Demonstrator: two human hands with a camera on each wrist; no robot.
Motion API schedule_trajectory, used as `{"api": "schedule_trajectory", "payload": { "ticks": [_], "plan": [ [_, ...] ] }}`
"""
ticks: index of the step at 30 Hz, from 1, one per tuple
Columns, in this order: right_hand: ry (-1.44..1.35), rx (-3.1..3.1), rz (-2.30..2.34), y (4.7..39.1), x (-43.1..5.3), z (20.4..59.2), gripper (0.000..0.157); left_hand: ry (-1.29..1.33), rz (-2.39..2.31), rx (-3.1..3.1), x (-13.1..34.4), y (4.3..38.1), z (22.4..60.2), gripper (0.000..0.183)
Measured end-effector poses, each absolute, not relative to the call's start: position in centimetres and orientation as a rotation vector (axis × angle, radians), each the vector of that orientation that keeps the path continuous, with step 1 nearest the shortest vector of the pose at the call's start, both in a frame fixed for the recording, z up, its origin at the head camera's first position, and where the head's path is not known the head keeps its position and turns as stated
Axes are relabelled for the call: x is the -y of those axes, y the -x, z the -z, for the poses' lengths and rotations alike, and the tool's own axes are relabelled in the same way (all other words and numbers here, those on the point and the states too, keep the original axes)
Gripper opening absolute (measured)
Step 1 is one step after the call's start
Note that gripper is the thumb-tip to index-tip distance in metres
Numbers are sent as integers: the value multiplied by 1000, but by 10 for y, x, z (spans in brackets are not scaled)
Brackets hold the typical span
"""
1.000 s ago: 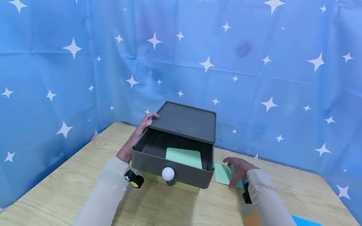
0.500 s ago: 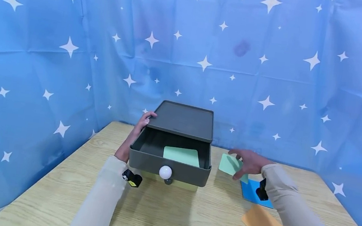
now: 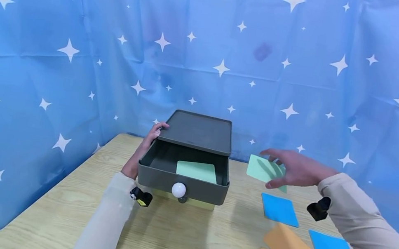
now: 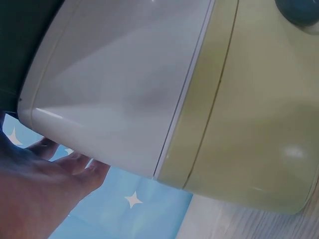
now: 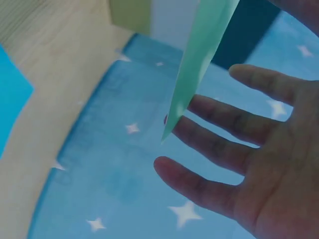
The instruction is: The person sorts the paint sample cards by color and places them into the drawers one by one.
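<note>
A small desktop drawer unit (image 3: 199, 129) stands on the table, its dark grey top drawer (image 3: 163, 177) pulled out and fitted with a white round knob (image 3: 178, 189). Inside that drawer lies a pale green card (image 3: 197, 171). My left hand (image 3: 151, 137) rests against the unit's left side, fingertips at the top edge; the left wrist view shows the fingers (image 4: 92, 177) beside the white section. To the right of the unit, my right hand (image 3: 296, 169) pinches another pale green card (image 3: 263, 169) above the table. In the right wrist view this card (image 5: 202, 55) appears nearly edge-on.
Two blue cards (image 3: 280, 210) and two orange cards (image 3: 289, 248) lie on the wooden table (image 3: 170, 237) at the right. A blue curtain (image 3: 207, 59) with white stars hangs behind and to the left. The unit's yellow lower drawer (image 4: 259, 124) is pushed in.
My right hand has picked the pale green card up off the table and raised it up and to the right, uncovering the blue cards. The left hand stays on the unit.
</note>
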State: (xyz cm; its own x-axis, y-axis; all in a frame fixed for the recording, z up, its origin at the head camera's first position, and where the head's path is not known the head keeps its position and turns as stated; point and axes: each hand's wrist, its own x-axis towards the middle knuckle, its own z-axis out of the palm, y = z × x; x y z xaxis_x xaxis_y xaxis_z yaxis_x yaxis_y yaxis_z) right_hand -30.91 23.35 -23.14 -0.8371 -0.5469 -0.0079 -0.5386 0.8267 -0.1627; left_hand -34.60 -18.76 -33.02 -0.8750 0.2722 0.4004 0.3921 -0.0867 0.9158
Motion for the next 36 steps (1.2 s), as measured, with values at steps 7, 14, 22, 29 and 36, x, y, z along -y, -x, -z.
{"api": "schedule_trajectory", "payload": {
  "ticks": [7,14,22,29,36],
  "plan": [
    [968,-3004,260,289,-221,198,85,761,2119,2060,186,346,328,42],
    [1113,-2990,232,269,-180,182,84,755,2122,2060,185,347,329,41],
    [1278,-2967,161,256,-130,186,82,743,2132,2058,186,345,329,43],
    [1356,-2920,103,251,-101,195,87,791,2087,1977,185,350,329,35],
    [1320,-2951,136,255,-93,200,87,829,2084,1942,184,353,329,34]
  ]
}}
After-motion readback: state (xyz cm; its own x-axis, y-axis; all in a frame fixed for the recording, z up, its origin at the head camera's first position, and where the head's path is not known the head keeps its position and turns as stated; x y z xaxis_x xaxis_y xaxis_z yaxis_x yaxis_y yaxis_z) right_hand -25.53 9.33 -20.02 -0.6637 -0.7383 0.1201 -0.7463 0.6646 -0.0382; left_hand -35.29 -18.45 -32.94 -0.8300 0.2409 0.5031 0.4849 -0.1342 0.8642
